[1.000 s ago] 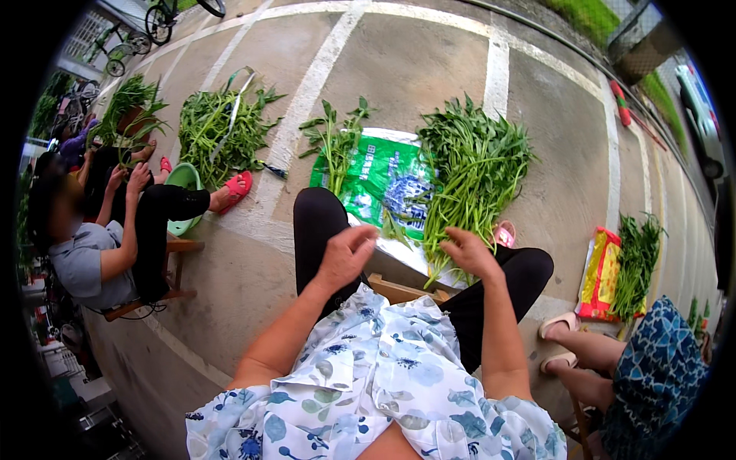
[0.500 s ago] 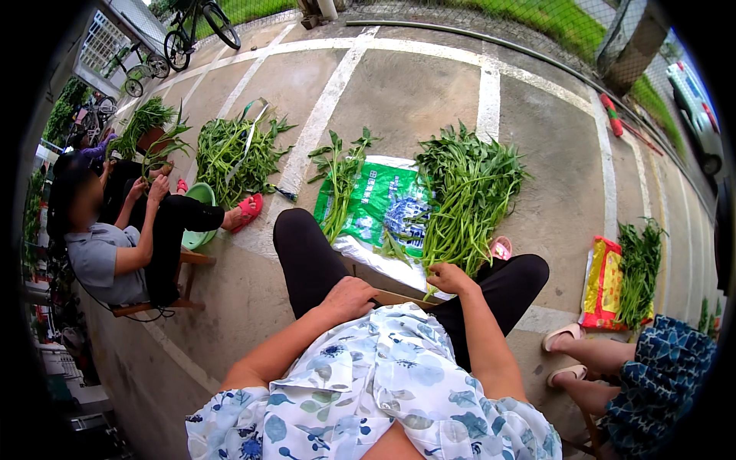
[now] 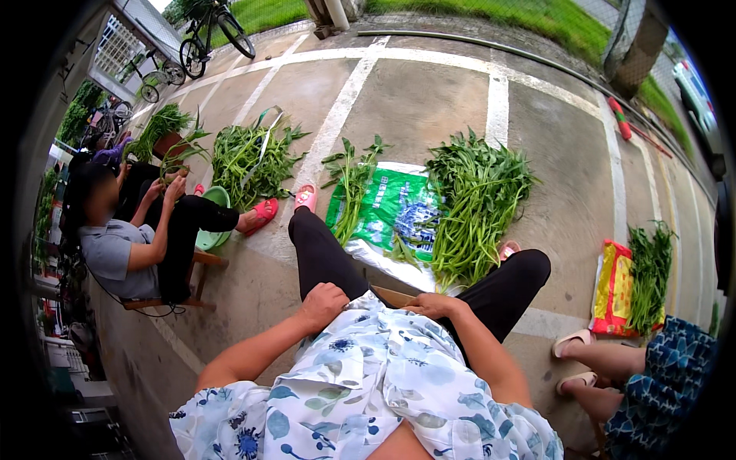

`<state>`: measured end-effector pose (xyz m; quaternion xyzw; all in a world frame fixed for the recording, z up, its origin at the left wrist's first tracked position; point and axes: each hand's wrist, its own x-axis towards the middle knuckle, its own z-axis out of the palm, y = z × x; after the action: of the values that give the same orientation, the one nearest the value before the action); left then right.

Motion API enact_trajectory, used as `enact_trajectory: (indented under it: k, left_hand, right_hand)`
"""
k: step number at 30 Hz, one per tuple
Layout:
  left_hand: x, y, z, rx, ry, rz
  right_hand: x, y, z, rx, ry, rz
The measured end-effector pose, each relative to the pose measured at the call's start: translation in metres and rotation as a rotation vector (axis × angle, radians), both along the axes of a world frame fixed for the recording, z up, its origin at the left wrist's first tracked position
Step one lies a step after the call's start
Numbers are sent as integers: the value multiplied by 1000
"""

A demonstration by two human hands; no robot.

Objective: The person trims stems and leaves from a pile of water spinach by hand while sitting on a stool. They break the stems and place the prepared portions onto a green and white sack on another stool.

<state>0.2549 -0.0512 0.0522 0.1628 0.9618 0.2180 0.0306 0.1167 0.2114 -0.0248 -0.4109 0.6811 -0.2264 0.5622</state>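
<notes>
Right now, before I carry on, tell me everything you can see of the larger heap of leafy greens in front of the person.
The larger heap of leafy greens is loose and fresh-looking: long, pale green stems with narrow, darker leaves; no tie shows. It lies flat, leafy tops fanned away from the person, stems toward them. It covers the right part of the green-and-white plastic sack and spills onto the concrete. The left hand and right hand are off it.
</notes>
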Motion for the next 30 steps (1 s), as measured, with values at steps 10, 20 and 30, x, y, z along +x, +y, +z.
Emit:
enact_trajectory:
  k: [10,20,30]
  left_hand:
    - [15,-5,37,220,-394,1]
    - [-13,19,27,-98,-306,-28]
    - [-22,24,5,-175,-267,-67]
  right_hand:
    - [3,-5,6,18,56,-2]
    - [3,-3,12,116,52,-108]
    - [4,-7,9,95,54,-149]
